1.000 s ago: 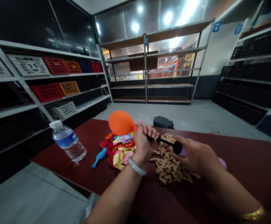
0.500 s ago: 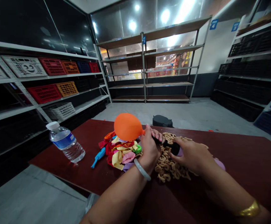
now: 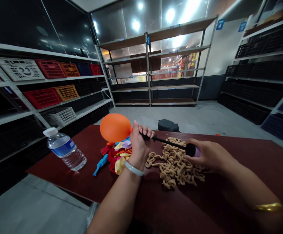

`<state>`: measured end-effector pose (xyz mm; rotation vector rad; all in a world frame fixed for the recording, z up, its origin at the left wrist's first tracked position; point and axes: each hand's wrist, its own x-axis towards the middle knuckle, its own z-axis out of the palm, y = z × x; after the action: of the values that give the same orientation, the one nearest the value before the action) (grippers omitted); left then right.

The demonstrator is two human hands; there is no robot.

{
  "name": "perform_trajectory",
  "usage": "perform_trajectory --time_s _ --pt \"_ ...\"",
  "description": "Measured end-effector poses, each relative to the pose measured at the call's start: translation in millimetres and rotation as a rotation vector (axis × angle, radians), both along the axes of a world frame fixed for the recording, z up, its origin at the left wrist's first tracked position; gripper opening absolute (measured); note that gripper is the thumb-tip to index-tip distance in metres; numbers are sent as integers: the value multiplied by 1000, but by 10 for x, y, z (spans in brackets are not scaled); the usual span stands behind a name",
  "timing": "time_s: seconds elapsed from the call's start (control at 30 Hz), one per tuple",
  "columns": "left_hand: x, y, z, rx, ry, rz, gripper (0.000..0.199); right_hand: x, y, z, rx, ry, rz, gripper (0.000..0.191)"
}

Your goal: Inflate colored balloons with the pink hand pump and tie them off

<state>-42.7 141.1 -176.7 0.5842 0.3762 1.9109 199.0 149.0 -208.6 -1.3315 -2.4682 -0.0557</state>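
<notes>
My left hand (image 3: pixel 140 141) is closed around the neck of an inflated orange balloon (image 3: pixel 115 127) and the black end of a balloon pump (image 3: pixel 190 149). A thin black rod of the pump shows between my hands. My right hand (image 3: pixel 207 156) grips the pump's purple body, which is mostly hidden by my palm. Under the orange balloon lies a heap of limp balloons (image 3: pixel 119 164) in several colours, partly covered by my left hand. Tan, curled, ring-like pieces (image 3: pixel 178 169) are piled beneath the pump.
A clear water bottle (image 3: pixel 64 148) with a white cap stands at the left on the dark red table (image 3: pixel 95 185). Behind the table's far edge is a dark rounded object (image 3: pixel 168 125). Shelves with crates (image 3: pixel 50 69) line the left wall; a metal rack (image 3: pixel 148 87) stands behind.
My hands have moved apart, baring the pump's black rod. My left hand and the orange balloon have shifted left, and the balloon looks slightly bigger. My right hand moved right.
</notes>
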Motion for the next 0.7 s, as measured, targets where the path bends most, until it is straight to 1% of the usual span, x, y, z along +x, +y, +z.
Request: perform_trajectory --time_s 0.07,0.17,0.23,0.33,0.47,0.53,0.6,0.7 --pt "-34 26 -3 13 -4 5 47 88 52 -15 -3 -10 7 50" --pt "70 20 -74 9 -26 -19 47 78 48 -37 46 -48 -15 50" --pt "197 -3 -147 -21 -39 -52 47 -10 -2 -45 78 -69 -26 49" --pt "408 -58 -260 -57 -31 -137 43 -175 -104 -48 101 -69 -33 46" --pt "636 -148 -358 -46 1 -231 40 -324 -221 -40 127 -50 -55 45" --pt "691 -180 -370 -43 21 -254 41 -361 -254 -35 135 -36 -60 45" --pt "690 -193 -356 -46 48 -254 42 -376 -263 -30 137 -13 -51 48" --pt "577 -163 -290 -51 75 -233 44 -336 -217 -28 106 23 -29 53"
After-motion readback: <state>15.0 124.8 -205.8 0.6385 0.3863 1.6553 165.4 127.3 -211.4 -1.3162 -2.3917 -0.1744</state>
